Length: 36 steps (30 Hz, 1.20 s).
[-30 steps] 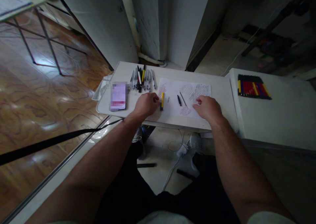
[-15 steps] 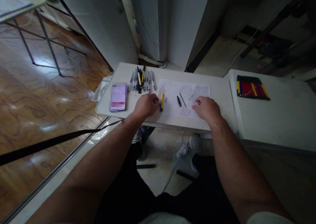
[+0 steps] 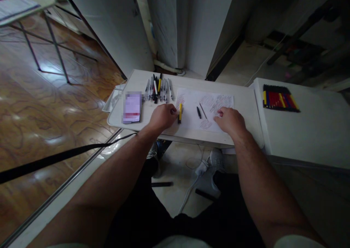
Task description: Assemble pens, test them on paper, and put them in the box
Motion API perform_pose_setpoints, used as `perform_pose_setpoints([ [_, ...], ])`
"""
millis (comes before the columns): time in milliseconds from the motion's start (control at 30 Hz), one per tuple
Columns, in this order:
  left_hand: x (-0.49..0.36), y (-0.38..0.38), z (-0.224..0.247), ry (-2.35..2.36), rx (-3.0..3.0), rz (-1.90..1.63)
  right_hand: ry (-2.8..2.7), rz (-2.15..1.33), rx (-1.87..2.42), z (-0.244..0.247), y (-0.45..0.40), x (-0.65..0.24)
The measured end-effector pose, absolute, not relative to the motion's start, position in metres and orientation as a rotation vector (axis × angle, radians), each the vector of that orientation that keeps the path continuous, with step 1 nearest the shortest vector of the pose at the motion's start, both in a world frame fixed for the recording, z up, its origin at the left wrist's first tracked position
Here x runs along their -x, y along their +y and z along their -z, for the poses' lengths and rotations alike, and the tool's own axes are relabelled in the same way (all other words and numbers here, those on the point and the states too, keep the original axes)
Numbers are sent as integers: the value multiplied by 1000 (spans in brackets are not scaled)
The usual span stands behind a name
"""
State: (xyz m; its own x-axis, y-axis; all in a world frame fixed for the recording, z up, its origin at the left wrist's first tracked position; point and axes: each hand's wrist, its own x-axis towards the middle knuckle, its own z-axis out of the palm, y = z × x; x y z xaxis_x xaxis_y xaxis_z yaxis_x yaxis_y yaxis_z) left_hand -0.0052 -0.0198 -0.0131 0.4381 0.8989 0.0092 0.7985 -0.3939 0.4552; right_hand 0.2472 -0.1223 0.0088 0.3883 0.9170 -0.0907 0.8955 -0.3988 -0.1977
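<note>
My left hand [image 3: 164, 116] rests on the white tabletop at the left edge of a handwritten sheet of paper [image 3: 188, 126]. Its fingers are loosely curled, with a gap by the thumb. Right beside its fingertips, a yellow pen barrel [image 3: 180, 113] with a dark end lies on the sheet; contact is hard to judge. My right hand [image 3: 230, 120] lies over the sheet's right side, thumb and forefinger apart and nothing visible between them. Between my hands are a short black pen part [image 3: 198, 112] and a thin dark refill [image 3: 202, 110].
Several pens [image 3: 158, 87] lie bunched at the back left of the table [image 3: 246, 120]. A phone [image 3: 132, 107] sits near the left end. On the white surface to the right is a row of coloured pens [image 3: 280, 98]. A black strap [image 3: 68, 155] crosses at left.
The whole view has shifted slightly. Both hands keep nearly the same places and poses on the table, and nothing has visibly been picked up.
</note>
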Motion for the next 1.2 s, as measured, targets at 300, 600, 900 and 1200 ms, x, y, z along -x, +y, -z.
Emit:
perform_pose_setpoints([
  [300, 4, -20, 12, 1449, -2309, -357, -1638, -276, 2522, -8, -120, -249],
  [600, 2, -21, 11, 1472, -2322, -323, -1702, -244, 2549, -8, -118, -247],
  [900, 4, -20, 11, 1527, -2291, -375, -1677, -234, 2527, -7, -115, -244],
  [1200, -9, -31, 14, 1514, -2226, -416, -1666, -238, 2348, -2, -103, -224],
])
